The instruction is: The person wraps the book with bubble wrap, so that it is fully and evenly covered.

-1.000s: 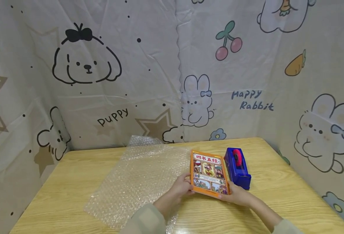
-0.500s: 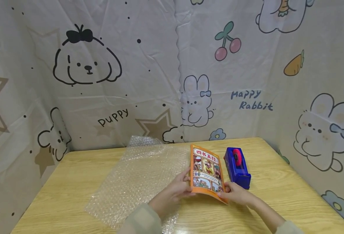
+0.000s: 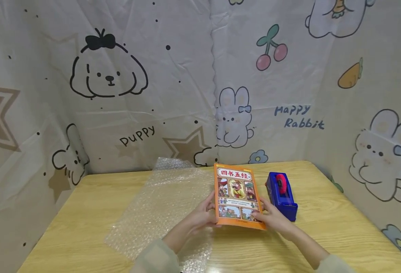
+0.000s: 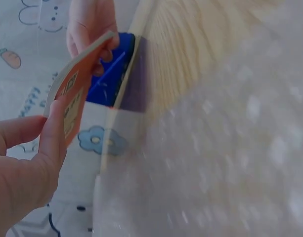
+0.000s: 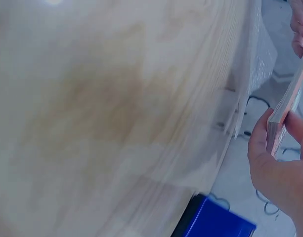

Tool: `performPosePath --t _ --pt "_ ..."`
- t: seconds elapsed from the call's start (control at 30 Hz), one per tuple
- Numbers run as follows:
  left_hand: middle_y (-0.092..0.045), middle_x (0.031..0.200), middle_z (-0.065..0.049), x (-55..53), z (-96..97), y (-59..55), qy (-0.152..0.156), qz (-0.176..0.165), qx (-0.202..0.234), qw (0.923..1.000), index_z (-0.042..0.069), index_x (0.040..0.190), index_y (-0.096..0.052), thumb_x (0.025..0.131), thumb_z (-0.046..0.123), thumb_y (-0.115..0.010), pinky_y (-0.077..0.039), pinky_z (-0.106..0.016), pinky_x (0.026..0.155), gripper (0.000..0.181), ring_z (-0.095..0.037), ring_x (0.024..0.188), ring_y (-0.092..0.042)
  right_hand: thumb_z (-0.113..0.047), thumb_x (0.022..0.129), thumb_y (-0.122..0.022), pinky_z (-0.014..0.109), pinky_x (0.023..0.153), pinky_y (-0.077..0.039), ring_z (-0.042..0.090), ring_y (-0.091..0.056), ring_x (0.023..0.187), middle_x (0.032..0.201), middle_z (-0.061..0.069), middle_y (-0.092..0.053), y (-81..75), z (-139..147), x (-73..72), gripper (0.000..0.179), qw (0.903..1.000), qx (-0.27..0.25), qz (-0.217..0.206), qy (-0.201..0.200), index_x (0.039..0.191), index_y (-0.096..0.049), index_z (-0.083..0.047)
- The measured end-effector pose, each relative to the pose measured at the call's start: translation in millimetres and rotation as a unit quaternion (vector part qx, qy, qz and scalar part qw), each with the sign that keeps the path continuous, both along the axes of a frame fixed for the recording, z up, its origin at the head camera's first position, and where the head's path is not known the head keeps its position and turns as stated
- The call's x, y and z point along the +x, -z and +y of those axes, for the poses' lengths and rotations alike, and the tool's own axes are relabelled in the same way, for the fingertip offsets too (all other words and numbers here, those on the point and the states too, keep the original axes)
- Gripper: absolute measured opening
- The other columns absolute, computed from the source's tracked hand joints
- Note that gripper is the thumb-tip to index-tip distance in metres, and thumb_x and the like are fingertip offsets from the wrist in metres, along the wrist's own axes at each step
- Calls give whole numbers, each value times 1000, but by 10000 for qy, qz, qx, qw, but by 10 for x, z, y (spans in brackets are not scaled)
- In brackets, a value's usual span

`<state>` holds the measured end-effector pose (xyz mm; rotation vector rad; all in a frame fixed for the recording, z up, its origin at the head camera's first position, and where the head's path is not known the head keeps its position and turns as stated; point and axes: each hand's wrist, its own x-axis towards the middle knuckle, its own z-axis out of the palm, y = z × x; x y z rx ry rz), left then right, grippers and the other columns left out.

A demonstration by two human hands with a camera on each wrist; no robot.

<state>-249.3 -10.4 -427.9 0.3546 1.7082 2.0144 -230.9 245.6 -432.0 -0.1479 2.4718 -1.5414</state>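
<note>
An orange paperback book (image 3: 236,197) with illustrated panels and Chinese characters on its cover is held up off the table, tilted toward me. My left hand (image 3: 202,214) grips its left edge, and in the left wrist view the thumb and fingers of that hand (image 4: 32,158) pinch the book (image 4: 74,98), which looks slightly bowed. On the opposite edge, my right hand (image 3: 275,218) holds it with the thumb on the cover. The right wrist view has this hand (image 5: 280,163) pinching the book's edge (image 5: 284,111).
A sheet of clear bubble wrap (image 3: 156,212) lies flat on the wooden table (image 3: 74,227), left of the book. A blue tape dispenser (image 3: 282,199) with a red core stands just right of the book. Printed cloth (image 3: 180,76) hangs behind the table.
Both hands have lifted the book and shifted it slightly left, toward the bubble wrap. It twisted midway and now faces me more squarely. Wrap and dispenser stay put as the head view shifts slightly.
</note>
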Motion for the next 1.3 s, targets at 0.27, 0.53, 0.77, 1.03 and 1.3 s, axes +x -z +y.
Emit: performPosePath --t 0.27,0.53,0.77,1.03,1.3 --pt "-47 103 -21 36 -333 72 145 -134 -322 9993 16 146 11 66 -26 -45 -55 -41 70 106 -26 79 -59 -17 87 -61 25 60 -46 17 -55 76 105 20 -49 53 -301 -80 78 9977 119 504 -440 140 -11 13" --pt "-50 106 -24 18 -651 132 242 -263 -544 9979 21 143 20 69 -23 -48 -55 -37 66 111 -26 79 -63 -13 83 -67 34 76 -47 23 -53 89 126 31 -40 88 -625 -165 75 9899 559 1206 -487 138 -23 13" --pt "-53 105 -24 15 -937 191 -21 -310 -723 9969 20 142 22 70 -24 -50 -55 -33 60 111 -26 74 -64 -14 82 -67 55 100 -30 47 -35 121 134 37 -30 88 -956 -240 79 9872 730 1218 -723 138 -18 14" --pt "-53 107 -25 44 -1162 245 -317 -385 -931 9944 20 143 20 71 -24 -49 -55 -35 62 109 -26 78 -63 -17 84 -66 54 99 -32 45 -40 117 130 35 -33 144 -1200 -343 81 9840 808 1162 -1078 138 -15 15" --pt "-51 103 -26 73 -1318 207 -677 -574 -1073 9903 18 143 18 69 -25 -50 -55 -31 58 110 -22 70 -62 -17 81 -68 52 97 -36 34 -47 103 116 27 -45 137 -1411 -443 80 9783 991 1206 -1365 135 -21 18"
